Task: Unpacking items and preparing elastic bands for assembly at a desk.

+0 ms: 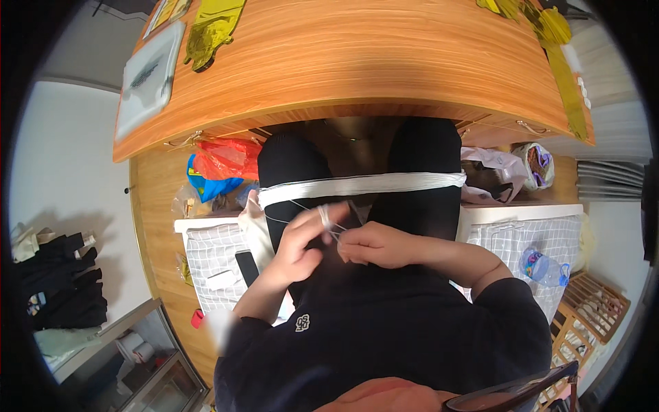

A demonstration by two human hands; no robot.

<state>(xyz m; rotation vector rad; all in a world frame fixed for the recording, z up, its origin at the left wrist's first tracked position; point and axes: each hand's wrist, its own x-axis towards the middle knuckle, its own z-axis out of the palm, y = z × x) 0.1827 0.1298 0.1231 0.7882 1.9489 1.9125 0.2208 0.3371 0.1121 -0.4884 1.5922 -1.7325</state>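
Note:
A skein of white thread [364, 184] is stretched around both of my knees, which are in black trousers. My left hand [301, 246] is in front of my lap, below the skein, with white strands looped round its fingers. Its fingertips are smeared by motion. Close beside it, my right hand [376, 245] has its fingers curled in, closed on the thread that runs between the two hands. A thin strand leads from the skein's left end toward my hands.
A wooden desk [384, 62] spans the far side, with yellow film strips [216, 31] and a whitish tray [149, 79]. A red bag [230, 159] lies under it at left. On the checked cloth are a phone [247, 266] at left and a plastic bottle [546, 268] at right.

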